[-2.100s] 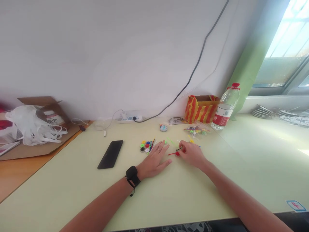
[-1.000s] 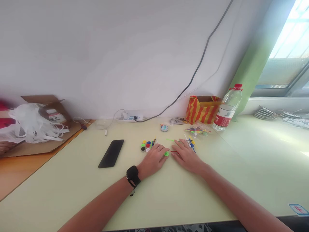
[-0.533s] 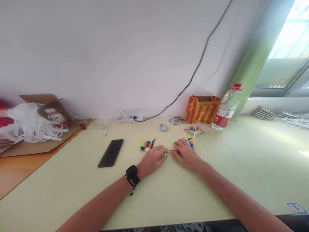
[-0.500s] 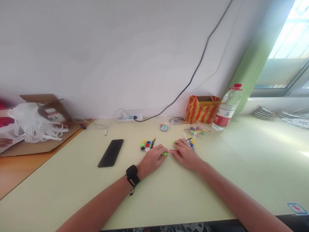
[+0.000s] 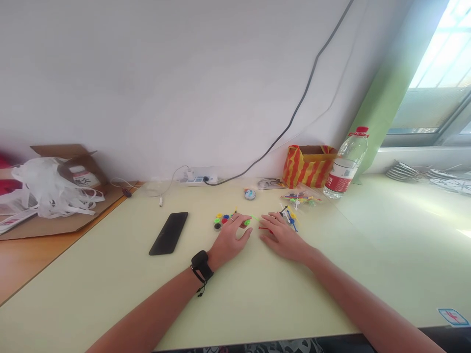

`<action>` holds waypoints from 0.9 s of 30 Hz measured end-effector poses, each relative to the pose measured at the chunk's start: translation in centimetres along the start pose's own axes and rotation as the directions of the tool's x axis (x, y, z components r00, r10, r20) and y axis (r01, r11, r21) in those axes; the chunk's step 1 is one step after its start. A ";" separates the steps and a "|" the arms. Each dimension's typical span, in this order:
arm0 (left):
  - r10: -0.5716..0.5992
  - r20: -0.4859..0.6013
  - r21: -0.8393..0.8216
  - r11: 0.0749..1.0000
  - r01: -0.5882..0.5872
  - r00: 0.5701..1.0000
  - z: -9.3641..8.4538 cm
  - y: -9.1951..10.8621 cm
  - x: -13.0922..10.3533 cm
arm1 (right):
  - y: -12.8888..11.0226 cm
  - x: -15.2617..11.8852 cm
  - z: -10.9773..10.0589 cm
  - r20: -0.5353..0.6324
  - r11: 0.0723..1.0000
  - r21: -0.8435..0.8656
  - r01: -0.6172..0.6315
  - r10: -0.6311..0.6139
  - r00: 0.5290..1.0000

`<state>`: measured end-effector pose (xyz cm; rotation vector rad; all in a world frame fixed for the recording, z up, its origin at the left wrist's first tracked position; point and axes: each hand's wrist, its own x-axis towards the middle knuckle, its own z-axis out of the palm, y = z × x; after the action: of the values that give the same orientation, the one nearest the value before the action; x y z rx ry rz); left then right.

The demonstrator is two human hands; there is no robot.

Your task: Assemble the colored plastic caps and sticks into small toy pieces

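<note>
My left hand (image 5: pixel 231 238) rests on the pale table with its thumb spread away from the fingers. A small bright green plastic piece (image 5: pixel 248 222) lies by its fingertips, between index finger and thumb. Just past those fingers, partly covered, sits a cluster of round coloured pieces, among them a black one (image 5: pixel 217 226) and a yellow one (image 5: pixel 219 215). My right hand (image 5: pixel 283 239) lies fairly flat, fingers stretched out, over a red arrow-like piece (image 5: pixel 264 228). Beyond it are blue (image 5: pixel 292 220), yellow, white and black thin arrow-like pieces, partly hidden by the hand.
A black phone (image 5: pixel 169 233) lies to the left. Toward the wall are a small round tin (image 5: pixel 249 194), a clear bag of coloured pieces (image 5: pixel 300 198), a striped bag (image 5: pixel 309 169), a water bottle (image 5: pixel 344 169) and a power strip (image 5: pixel 198 177). Cardboard with plastic bags (image 5: pixel 53 189) stands far left.
My left hand's fingers have moved forward and its thumb has parted from them. The green piece has shifted slightly away from me. My right hand has barely moved.
</note>
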<state>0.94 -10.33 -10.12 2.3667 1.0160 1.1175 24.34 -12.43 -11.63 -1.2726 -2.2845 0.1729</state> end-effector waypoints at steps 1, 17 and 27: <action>0.000 -0.002 -0.004 1.000 0.000 1.000 0.0 -0.1 0.0 | 0.0 0.0 0.0 0.008 1.000 -0.007 -0.002 0.002 1.000; 0.018 -0.036 -0.004 1.000 -0.018 0.999 0.0 0.0 0.2 | -0.6 0.3 0.1 0.048 1.000 0.000 0.007 -0.007 0.999; -0.040 -0.123 -0.071 0.997 0.031 0.992 0.0 -0.1 0.2 | 0.5 1.1 -0.4 -0.378 0.957 0.283 -0.065 0.173 0.909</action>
<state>1.01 -10.11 -10.07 2.2400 1.0386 1.2801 24.45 -11.28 -11.00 -1.1826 -1.7706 0.2295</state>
